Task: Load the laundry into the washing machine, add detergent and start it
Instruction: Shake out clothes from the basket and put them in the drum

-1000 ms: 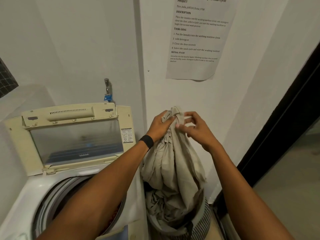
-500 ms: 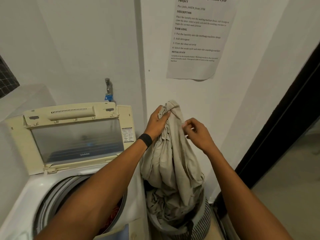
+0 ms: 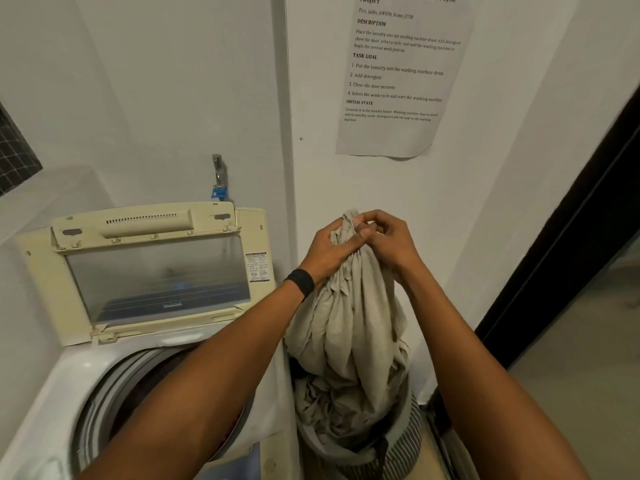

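Note:
A large beige cloth (image 3: 349, 320) hangs bunched from both my hands above a striped laundry basket (image 3: 405, 445), with its lower folds still inside the basket. My left hand (image 3: 329, 249), with a black wristband, grips the gathered top of the cloth. My right hand (image 3: 388, 237) pinches the same top edge right beside it. To the left stands a white top-loading washing machine (image 3: 65, 382) with its yellowed lid (image 3: 156, 271) raised. Its drum opening (image 3: 138, 386) is partly hidden by my left forearm.
A tap with a blue fitting (image 3: 218, 178) juts from the white wall behind the machine. A printed task sheet (image 3: 401, 71) hangs on the wall above the basket. A dark door frame (image 3: 568, 216) runs down the right side, with bare floor beyond it.
My right hand has come back up to the top of the cloth and pinches it beside my left hand. The bunched cloth stays lifted over the basket.

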Action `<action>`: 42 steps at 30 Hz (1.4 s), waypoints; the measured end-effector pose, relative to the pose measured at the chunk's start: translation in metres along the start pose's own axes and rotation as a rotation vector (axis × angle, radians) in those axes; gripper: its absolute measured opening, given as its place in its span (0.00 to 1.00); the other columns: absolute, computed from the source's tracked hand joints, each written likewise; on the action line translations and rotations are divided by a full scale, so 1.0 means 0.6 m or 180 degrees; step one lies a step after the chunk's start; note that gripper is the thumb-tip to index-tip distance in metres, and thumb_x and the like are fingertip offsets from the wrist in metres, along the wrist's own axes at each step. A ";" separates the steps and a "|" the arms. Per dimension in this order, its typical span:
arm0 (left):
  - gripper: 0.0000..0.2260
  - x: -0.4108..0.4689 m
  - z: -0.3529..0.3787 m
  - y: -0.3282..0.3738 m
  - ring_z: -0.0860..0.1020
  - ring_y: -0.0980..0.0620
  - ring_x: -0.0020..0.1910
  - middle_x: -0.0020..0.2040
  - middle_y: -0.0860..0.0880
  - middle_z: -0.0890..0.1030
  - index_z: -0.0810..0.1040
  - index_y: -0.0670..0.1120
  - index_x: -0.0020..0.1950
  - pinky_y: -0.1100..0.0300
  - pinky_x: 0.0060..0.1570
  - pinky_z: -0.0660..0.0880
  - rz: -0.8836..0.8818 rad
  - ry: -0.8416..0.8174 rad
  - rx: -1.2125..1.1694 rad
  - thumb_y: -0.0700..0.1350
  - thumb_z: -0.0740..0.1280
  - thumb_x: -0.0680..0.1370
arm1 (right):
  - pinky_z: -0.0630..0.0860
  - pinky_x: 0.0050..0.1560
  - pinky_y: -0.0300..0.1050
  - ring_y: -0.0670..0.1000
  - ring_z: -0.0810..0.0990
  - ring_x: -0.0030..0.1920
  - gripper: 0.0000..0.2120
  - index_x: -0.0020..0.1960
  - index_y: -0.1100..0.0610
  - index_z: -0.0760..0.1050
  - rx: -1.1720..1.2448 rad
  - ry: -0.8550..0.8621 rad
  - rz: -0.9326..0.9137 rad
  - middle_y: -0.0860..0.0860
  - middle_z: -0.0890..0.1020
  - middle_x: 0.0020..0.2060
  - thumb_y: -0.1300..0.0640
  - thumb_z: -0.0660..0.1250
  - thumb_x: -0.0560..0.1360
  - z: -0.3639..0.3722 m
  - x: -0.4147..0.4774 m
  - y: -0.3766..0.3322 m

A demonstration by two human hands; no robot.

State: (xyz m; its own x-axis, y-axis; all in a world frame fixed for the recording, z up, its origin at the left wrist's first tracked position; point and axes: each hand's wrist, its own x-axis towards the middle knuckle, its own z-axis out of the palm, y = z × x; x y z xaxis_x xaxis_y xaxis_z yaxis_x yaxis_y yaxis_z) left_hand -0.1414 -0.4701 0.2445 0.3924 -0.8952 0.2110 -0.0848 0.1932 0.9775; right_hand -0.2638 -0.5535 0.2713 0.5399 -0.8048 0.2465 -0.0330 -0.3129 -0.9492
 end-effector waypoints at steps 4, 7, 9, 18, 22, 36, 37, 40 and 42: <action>0.11 0.008 -0.027 0.000 0.84 0.48 0.54 0.54 0.48 0.86 0.82 0.47 0.59 0.41 0.64 0.78 0.0016 0.0525 -0.0044 0.52 0.71 0.81 | 0.79 0.51 0.43 0.48 0.84 0.51 0.14 0.65 0.45 0.78 0.0161 -0.0847 0.0487 0.48 0.85 0.49 0.46 0.69 0.81 -0.034 -0.027 0.010; 0.09 0.018 -0.047 0.003 0.82 0.50 0.58 0.56 0.48 0.85 0.80 0.49 0.59 0.45 0.66 0.77 0.0018 0.0709 0.0026 0.52 0.68 0.83 | 0.78 0.44 0.39 0.47 0.84 0.43 0.15 0.58 0.48 0.79 -0.0688 -0.1341 0.0687 0.45 0.84 0.42 0.44 0.75 0.76 -0.063 -0.045 0.030; 0.06 0.019 -0.057 0.007 0.81 0.59 0.57 0.56 0.52 0.82 0.78 0.49 0.59 0.59 0.64 0.75 0.0068 0.0814 0.0143 0.50 0.66 0.84 | 0.73 0.40 0.38 0.46 0.78 0.39 0.15 0.46 0.55 0.82 -0.0904 -0.0795 0.0480 0.45 0.80 0.36 0.43 0.75 0.75 -0.084 -0.046 0.033; 0.21 0.011 -0.020 0.018 0.81 0.50 0.64 0.65 0.49 0.82 0.77 0.48 0.68 0.53 0.66 0.76 0.0089 0.0030 0.0092 0.56 0.72 0.79 | 0.79 0.51 0.40 0.45 0.84 0.49 0.07 0.53 0.57 0.86 -0.0244 -0.0453 -0.0101 0.52 0.87 0.49 0.55 0.72 0.79 -0.067 -0.018 -0.043; 0.21 0.008 -0.007 0.020 0.82 0.49 0.63 0.61 0.46 0.85 0.80 0.46 0.66 0.50 0.66 0.77 0.0192 -0.0239 0.0153 0.52 0.77 0.76 | 0.77 0.45 0.40 0.44 0.81 0.42 0.09 0.52 0.58 0.83 -0.0213 -0.0066 -0.0104 0.52 0.84 0.42 0.55 0.77 0.75 -0.031 -0.012 -0.025; 0.08 0.009 -0.042 0.022 0.79 0.56 0.49 0.51 0.50 0.82 0.79 0.41 0.59 0.64 0.53 0.74 0.0472 0.0194 0.0551 0.45 0.67 0.84 | 0.75 0.44 0.49 0.49 0.78 0.39 0.05 0.43 0.49 0.77 -0.1759 -0.0223 -0.0076 0.47 0.81 0.38 0.56 0.64 0.76 -0.092 -0.037 0.037; 0.08 0.011 -0.044 0.023 0.79 0.57 0.50 0.51 0.51 0.82 0.79 0.41 0.58 0.64 0.54 0.74 0.0485 0.0224 0.0567 0.45 0.67 0.84 | 0.74 0.45 0.50 0.51 0.78 0.40 0.05 0.43 0.50 0.76 -0.1999 -0.0109 -0.0099 0.48 0.81 0.38 0.57 0.63 0.76 -0.098 -0.038 0.037; 0.10 0.013 -0.049 0.017 0.79 0.56 0.50 0.51 0.47 0.82 0.77 0.40 0.58 0.62 0.55 0.74 0.0513 0.0331 0.0638 0.47 0.65 0.85 | 0.74 0.44 0.50 0.54 0.78 0.43 0.04 0.46 0.53 0.75 -0.2488 0.0369 -0.0291 0.50 0.78 0.44 0.60 0.63 0.76 -0.115 -0.038 0.036; 0.12 0.015 -0.053 0.012 0.77 0.54 0.48 0.50 0.45 0.81 0.75 0.36 0.57 0.60 0.53 0.73 0.0540 0.0422 0.0671 0.47 0.65 0.85 | 0.76 0.45 0.50 0.53 0.79 0.43 0.05 0.48 0.53 0.77 -0.2424 0.0473 -0.0350 0.49 0.78 0.46 0.61 0.64 0.77 -0.120 -0.033 0.027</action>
State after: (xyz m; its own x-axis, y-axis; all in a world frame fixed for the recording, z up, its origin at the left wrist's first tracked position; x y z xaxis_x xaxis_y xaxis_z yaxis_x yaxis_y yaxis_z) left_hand -0.1094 -0.4639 0.2532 0.4715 -0.7943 0.3832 -0.3422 0.2357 0.9096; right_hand -0.3356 -0.5790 0.2651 0.4570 -0.7914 0.4060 -0.5828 -0.6113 -0.5355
